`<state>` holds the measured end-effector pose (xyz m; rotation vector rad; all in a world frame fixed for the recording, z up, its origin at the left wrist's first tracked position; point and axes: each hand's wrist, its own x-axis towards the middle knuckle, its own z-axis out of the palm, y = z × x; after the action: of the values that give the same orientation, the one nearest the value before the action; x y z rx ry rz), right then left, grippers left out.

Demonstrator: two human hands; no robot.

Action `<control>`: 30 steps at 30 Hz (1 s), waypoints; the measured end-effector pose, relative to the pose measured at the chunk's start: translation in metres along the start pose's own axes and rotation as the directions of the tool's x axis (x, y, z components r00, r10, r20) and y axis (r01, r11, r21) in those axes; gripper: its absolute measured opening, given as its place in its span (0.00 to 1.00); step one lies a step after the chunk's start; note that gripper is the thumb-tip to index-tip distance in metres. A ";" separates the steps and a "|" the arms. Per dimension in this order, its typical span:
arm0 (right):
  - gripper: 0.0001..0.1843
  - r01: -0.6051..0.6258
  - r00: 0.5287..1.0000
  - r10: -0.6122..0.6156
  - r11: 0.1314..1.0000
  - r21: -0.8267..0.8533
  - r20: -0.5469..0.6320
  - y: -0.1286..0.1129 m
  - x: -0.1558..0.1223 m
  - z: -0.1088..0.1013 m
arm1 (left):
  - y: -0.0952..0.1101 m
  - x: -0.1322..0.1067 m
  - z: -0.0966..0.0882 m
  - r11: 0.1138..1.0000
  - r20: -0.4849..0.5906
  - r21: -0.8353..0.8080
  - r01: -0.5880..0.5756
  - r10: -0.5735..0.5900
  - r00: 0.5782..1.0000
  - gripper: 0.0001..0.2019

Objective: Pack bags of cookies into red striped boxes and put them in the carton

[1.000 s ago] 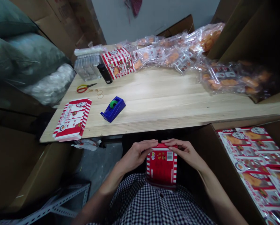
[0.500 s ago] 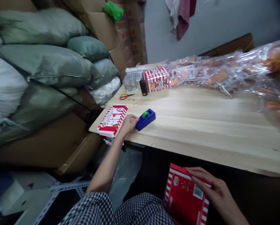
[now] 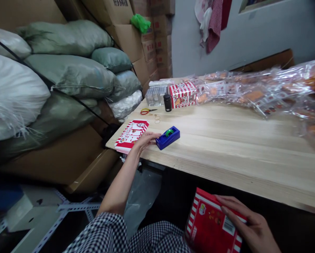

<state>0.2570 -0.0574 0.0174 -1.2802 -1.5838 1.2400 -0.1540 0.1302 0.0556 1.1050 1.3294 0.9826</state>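
Observation:
My left hand reaches over the table to the near-left end of a blue tape dispenser. Its fingers are closed at that end; whether they pinch any tape is too small to tell. A green roll sits in the dispenser. Beside this hand lie flat red-and-white printed cartons, partly covered by the wrist. Low over my lap, my right hand grips a red carton by its upper right edge. The carton has striped borders and a barcode, and its lower part runs out of view.
Scissors, a black bottle, a striped box and clear plastic containers stand or lie toward the back of the wooden table. Wrapped food packets line the far right. Stuffed sacks are piled at left.
The view has shifted slightly, so everything sits a little right and lower. My left fingers look straighter at the dispenser's end. My right hand keeps the carton.

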 end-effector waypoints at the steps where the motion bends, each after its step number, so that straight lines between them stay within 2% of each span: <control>1: 0.15 -0.001 1.000 0.001 1.000 0.004 -0.009 0.000 0.000 0.000 | -0.004 -0.004 -0.001 1.000 0.001 -0.024 -0.010 0.010 1.000 0.19; 5: 0.16 -0.023 0.998 0.023 1.000 0.005 -0.059 -0.001 0.002 -0.001 | -0.029 -0.014 0.000 0.996 -0.048 -0.063 -0.059 0.056 0.997 0.21; 9: 0.17 -0.095 0.981 0.105 0.993 0.066 -0.164 -0.001 0.002 -0.009 | -0.050 -0.013 0.004 0.994 -0.144 -0.011 -0.104 0.102 0.984 0.24; 13: 0.18 -0.132 0.930 0.176 0.979 0.156 -0.322 -0.009 -0.003 -0.015 | -0.052 -0.015 0.004 0.982 -0.247 0.142 -0.122 0.155 0.957 0.20; 17: 0.15 -0.041 0.871 0.099 0.991 0.129 -0.480 -0.030 -0.008 -0.011 | -0.041 -0.039 0.013 0.945 -0.345 0.300 -0.134 0.238 0.908 0.13; 19: 0.10 0.062 0.836 -0.010 0.995 0.077 -0.548 -0.042 -0.007 -0.004 | -0.029 -0.061 0.031 0.930 -0.358 0.331 -0.163 0.283 0.890 0.12; 21: 0.06 0.171 0.802 -0.131 0.985 0.014 -0.583 -0.053 -0.003 0.007 | -0.013 -0.089 0.059 0.924 -0.314 0.317 -0.212 0.314 0.896 0.12; 23: 0.06 0.239 0.794 -0.214 0.971 -0.031 -0.570 -0.060 0.000 0.020 | 0.007 -0.120 0.095 0.941 -0.245 0.205 -0.270 0.317 0.916 0.12; 26: 0.10 0.293 0.808 -0.294 0.952 -0.085 -0.511 -0.065 0.002 0.039 | 0.029 -0.161 0.151 0.967 -0.069 -0.002 -0.254 0.253 0.965 0.11; 28: 0.11 0.315 0.815 -0.337 0.940 -0.128 -0.471 -0.066 0.000 0.049 | 0.033 -0.176 0.179 0.969 0.037 -0.176 -0.173 0.183 0.982 0.24; 30: 0.13 0.335 0.814 -0.373 0.928 -0.165 -0.444 -0.065 -0.003 0.055 | 0.027 -0.180 0.196 0.947 0.105 -0.310 -0.087 0.125 0.987 0.40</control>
<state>0.1890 -0.0753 0.0661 -1.1521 -1.4314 0.5781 0.0382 -0.0472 0.1105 0.9894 0.9868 1.1377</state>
